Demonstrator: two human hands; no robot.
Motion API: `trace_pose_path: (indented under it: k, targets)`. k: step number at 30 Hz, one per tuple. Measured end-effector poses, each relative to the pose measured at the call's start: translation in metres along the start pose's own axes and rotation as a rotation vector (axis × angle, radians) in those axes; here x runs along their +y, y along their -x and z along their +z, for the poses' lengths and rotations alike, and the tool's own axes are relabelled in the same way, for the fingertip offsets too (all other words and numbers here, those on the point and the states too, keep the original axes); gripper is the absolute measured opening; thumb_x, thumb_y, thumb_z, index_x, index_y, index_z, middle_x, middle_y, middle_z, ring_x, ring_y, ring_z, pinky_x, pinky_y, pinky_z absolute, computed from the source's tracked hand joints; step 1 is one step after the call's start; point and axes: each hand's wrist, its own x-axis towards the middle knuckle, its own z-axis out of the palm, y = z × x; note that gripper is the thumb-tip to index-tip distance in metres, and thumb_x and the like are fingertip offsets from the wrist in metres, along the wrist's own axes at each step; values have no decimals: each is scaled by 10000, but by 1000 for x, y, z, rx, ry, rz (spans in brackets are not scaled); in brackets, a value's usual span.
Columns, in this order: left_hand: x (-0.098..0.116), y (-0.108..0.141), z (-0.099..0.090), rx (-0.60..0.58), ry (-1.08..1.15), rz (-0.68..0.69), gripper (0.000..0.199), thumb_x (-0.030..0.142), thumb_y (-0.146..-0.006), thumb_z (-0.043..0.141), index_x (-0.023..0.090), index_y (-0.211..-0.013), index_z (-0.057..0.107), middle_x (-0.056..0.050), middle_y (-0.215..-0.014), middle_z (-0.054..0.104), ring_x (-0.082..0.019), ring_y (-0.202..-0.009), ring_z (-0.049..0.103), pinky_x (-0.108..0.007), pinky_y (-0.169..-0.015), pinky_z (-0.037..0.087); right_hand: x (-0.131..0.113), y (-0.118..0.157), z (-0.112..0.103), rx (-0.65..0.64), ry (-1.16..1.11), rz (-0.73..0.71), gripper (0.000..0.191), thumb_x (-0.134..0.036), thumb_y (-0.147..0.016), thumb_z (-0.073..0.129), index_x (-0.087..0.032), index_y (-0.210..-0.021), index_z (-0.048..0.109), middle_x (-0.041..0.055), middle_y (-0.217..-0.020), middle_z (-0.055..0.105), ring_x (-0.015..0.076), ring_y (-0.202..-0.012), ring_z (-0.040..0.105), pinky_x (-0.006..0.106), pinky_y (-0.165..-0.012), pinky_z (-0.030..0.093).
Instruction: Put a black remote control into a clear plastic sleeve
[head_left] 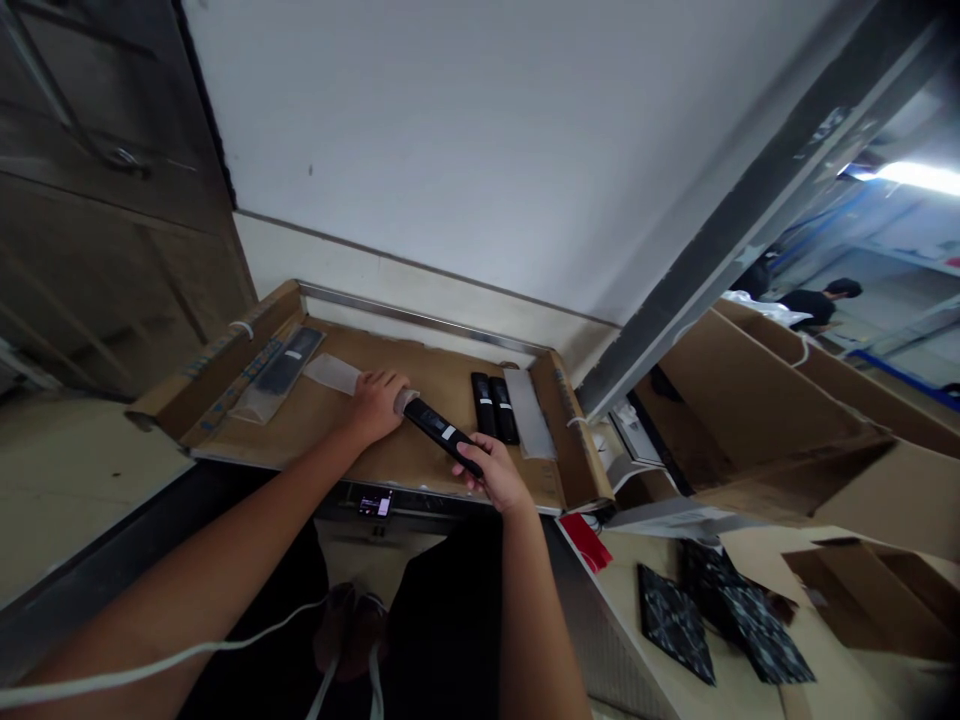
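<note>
While the right hand (496, 472) gripped the near end of a black remote (442, 436) with closed fingers, the left hand (375, 402) closed on its far end and a clear bag (331, 374), over the cardboard-covered bench (420, 455), near two more remotes (494, 407).

1. The right hand (496, 472) grips the near end of a black remote (442, 436), fingers curled round it.
2. The left hand (375, 402) holds a clear plastic sleeve (335, 375) at the remote's far end, fingertips touching its mouth.
3. Both rest over a cardboard tray (420, 450).
4. Just beyond the right fingers lie two more black remotes (494, 407) beside a flat sleeve (529, 412).
5. Well beyond the left fingers lies a bagged remote (279, 372).
</note>
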Motion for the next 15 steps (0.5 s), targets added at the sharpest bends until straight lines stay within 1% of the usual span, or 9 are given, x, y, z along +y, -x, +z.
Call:
trace_pose_path:
  k: [4,10,15]
  targets:
    - [0,0,0,-4,15,9,91,204,-839,598,209,-931,600,-63,-950,662,-270,-946,590,-444,-883,358,0,-2,0,-8,-11,1,353,-484,-759,721,-193,-801,527,21,-625,698,80,-350,490,159,-299,232]
    - [1,0,-1,-37,22,75,195,122,-749,599,209,-923,592,-48,-946,668,-258,-945,592,-436,-883,368,-1,-7,0,-16,-20,6,354,-494,-756,711,-195,-807,529,14,-616,692,79,-353,485,165,-300,241]
    - [3,1,-3,-56,16,106,140,147,-790,581,212,-913,596,-48,-937,671,-256,-938,590,-439,-872,375,-3,-11,1,-17,-13,28,361,-503,-753,711,-195,-795,527,14,-603,686,83,-350,487,167,-297,246]
